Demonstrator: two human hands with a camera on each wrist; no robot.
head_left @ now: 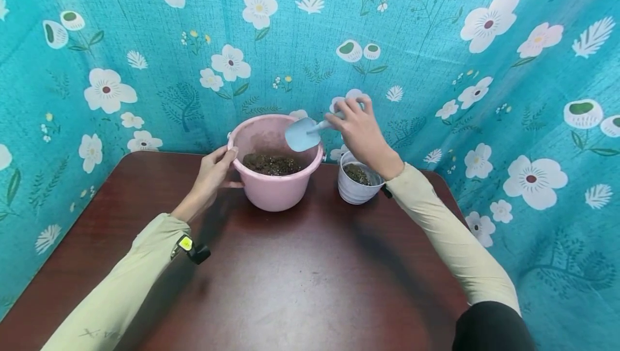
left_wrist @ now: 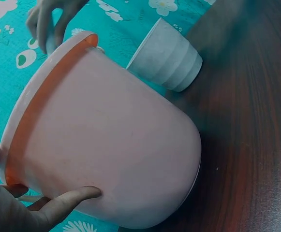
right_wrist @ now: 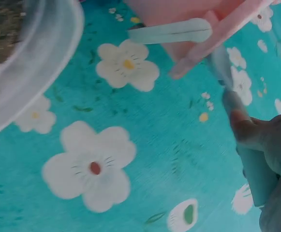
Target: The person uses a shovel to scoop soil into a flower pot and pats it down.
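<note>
A pink bucket [head_left: 276, 193] with dark soil [head_left: 271, 165] in it stands toward the back of the table. My left hand [head_left: 213, 172] grips its left rim, and in the left wrist view one digit [left_wrist: 77, 197] lies along the outer wall. A light blue hand trowel [head_left: 301, 135] is in my right hand [head_left: 362, 131], held by its handle [right_wrist: 257, 169]. Its blade overlaps the bucket's right inner side in the head view. Below the right hand is a white ridged pot [head_left: 356, 191], partly hidden by the wrist, also holding soil [head_left: 357, 174].
Both containers stand on a dark reddish-brown table [head_left: 300, 286]. A turquoise floral cloth [head_left: 290, 39] hangs close behind them and along both sides. The bucket's handle [head_left: 231, 184] sticks out to its left.
</note>
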